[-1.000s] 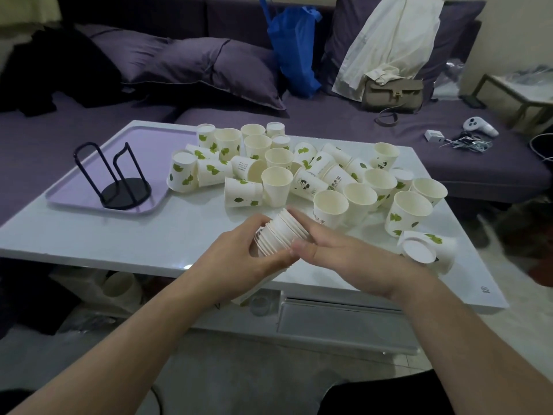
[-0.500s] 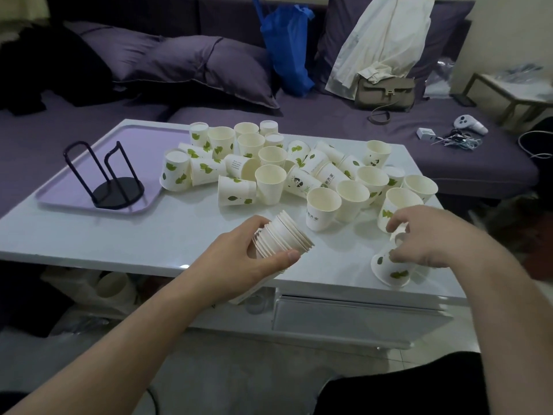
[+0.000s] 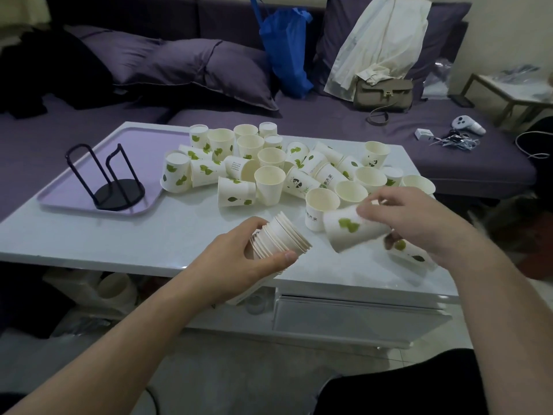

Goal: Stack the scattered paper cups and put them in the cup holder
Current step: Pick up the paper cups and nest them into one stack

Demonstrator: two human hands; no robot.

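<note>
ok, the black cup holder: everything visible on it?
The cup holder is black and looks like metal wire: a round flat base with thin looped uprights rising from it. It stands upright and empty on the lavender tray at the table's far left, apart from the scattered cups. Neither hand touches it.

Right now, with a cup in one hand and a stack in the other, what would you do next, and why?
Probably slide the single cup in the right hand into the open end of the stack held by the left hand. The stack's mouth faces the cup, and the cup holder stands empty.
</note>
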